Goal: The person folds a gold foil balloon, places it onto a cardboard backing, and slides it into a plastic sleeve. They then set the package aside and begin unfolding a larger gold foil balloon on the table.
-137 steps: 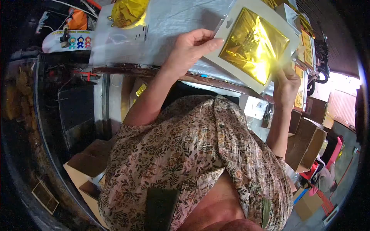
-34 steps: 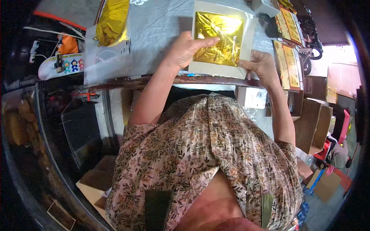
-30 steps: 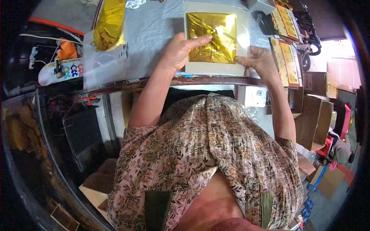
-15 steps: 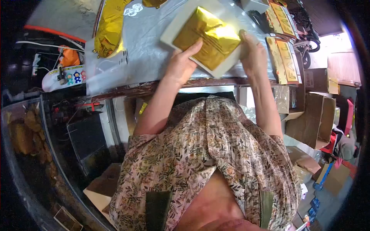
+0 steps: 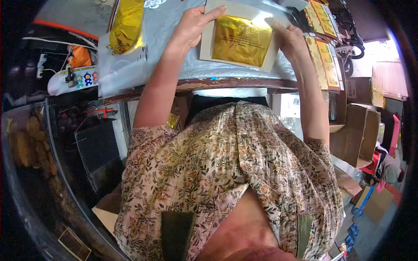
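One white square card with a gold foil sheet (image 5: 240,40) is being gripped near the table's front edge (image 5: 196,83) by two hands, left hand (image 5: 191,27) and right hand (image 5: 291,40), at its sides.

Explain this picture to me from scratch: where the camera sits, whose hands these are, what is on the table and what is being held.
There is no machine here. The camera sits on a person's head and looks down over their flowered shirt at their own two bare hands. The left hand and the right hand grip opposite sides of a white card with a gold foil square on it, over a table covered in clear plastic. Left of it lies crumpled gold foil; to the right are red and gold printed strips. Cardboard boxes stand on the floor.
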The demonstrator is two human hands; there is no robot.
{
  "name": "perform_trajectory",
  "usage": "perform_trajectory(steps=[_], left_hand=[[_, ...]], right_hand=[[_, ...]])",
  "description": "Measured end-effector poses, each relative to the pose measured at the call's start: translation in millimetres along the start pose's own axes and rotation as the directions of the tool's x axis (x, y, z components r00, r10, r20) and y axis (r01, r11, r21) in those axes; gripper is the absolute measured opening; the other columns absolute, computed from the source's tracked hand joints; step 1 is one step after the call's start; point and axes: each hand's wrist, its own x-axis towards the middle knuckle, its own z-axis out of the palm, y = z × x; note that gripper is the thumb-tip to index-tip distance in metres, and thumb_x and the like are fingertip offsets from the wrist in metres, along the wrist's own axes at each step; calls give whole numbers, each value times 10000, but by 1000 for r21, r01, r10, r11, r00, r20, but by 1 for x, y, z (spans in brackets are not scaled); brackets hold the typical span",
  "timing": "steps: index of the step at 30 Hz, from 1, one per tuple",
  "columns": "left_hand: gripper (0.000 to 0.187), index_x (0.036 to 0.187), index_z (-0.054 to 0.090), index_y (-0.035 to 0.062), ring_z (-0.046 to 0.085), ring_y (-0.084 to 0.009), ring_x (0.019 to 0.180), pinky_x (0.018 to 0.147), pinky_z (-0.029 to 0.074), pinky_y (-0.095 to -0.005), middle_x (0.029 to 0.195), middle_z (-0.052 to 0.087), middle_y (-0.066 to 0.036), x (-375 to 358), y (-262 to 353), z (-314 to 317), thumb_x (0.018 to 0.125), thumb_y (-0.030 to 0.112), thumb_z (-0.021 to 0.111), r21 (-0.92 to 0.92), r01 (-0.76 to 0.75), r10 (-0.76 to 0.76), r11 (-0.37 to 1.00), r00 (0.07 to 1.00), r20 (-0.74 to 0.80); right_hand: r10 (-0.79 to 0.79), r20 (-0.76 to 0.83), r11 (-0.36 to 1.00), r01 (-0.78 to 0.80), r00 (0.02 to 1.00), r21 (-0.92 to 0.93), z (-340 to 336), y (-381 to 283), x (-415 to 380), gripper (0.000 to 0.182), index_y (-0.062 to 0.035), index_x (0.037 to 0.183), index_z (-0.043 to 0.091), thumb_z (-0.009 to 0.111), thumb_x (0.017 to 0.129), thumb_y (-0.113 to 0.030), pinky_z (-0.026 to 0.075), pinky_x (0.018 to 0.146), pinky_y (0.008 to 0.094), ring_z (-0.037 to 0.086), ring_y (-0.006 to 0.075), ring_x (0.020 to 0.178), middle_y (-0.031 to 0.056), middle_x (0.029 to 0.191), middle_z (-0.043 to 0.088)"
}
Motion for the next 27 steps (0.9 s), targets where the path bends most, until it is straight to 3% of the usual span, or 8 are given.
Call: perform_trajectory(steps=[5, 12, 15, 17, 21, 23, 25, 27], left_hand=[[264, 1042, 680, -2, 685, -115, 850, 773, 557, -276, 1039, 723, -84, -9, -24, 11, 942, 229, 760, -59, 76, -87, 995, 972, -220], [277, 1048, 678, 4, 670, -116, 944, 852, 543, -305, 1049, 721, -75, -7, -44, 3, 937, 242, 767, -112, 29, -60, 993, 956, -288], [309, 1086, 680, 0, 668, -129, 996, 897, 528, -314, 1084, 722, -79, -5, -52, -20, 937, 257, 765, -33, 180, -182, 983, 937, -298], [377, 1194, 669, -10, 675, -151, 1035, 942, 520, -310, 1139, 719, -89, 2, -54, -34, 947, 264, 746, -139, 235, -250, 962, 963, -97], [379, 1257, 659, -20, 675, -169, 1081, 985, 514, -310, 1183, 714, -107, 12, -19, -19, 974, 229, 701, -224, 233, -242, 946, 970, -14], [333, 1163, 710, -6, 719, -211, 905, 791, 580, -339, 1043, 740, -124, 24, -24, -19, 1031, 277, 593, -391, -31, 138, 920, 958, 250], [372, 1203, 678, -21, 705, -213, 972, 840, 571, -341, 1113, 720, -127, 27, -22, -19, 1050, 297, 561, -338, 74, -19, 938, 987, 162], [411, 1244, 645, -36, 691, -216, 1039, 889, 563, -342, 1183, 700, -131, 29, -24, -20, 1069, 317, 528, -293, 186, -172, 938, 982, 71]], right_hand=[[-20, 47, 989, 13, 999, 150, -8, 22, 7, 211, 8, 992, 723, 793, 896, -167, 535, 640, 254, 680, 123, 733, 73, 916, 747], [5, -74, 1000, -4, 997, 19, 4, 36, 16, 202, -6, 1008, 736, 735, 943, -197, 456, 589, 217, 600, 58, 668, 13, 854, 715], [33, -83, 999, -30, 996, 33, 5, 38, 17, 206, -20, 977, 739, 749, 936, -221, 411, 555, 215, 554, 43, 635, -9, 816, 690], [47, -50, 996, -42, 998, 81, 4, 34, 18, 206, -25, 959, 739, 756, 932, -229, 386, 539, 216, 528, 37, 618, -21, 794, 675], [47, -39, 997, -44, 998, 71, 12, 16, 9, 179, -43, 919, 740, 761, 927, -221, 424, 540, 223, 561, 42, 617, -22, 782, 681], [60, -52, 994, -55, 997, 95, 11, 19, 12, 170, -51, 905, 738, 761, 926, -217, 441, 541, 223, 579, 48, 617, -20, 780, 686], [80, 36, 993, -82, 996, 88, -10, 32, 27, 152, 3, 948, 725, 771, 895, -131, 555, 675, 289, 704, 148, 742, 97, 902, 754], [158, 115, 983, -145, 981, -114, -33, 36, 45, 159, 10, 962, 732, 755, 909, -138, 528, 654, 264, 687, 128, 758, 89, 937, 750]])
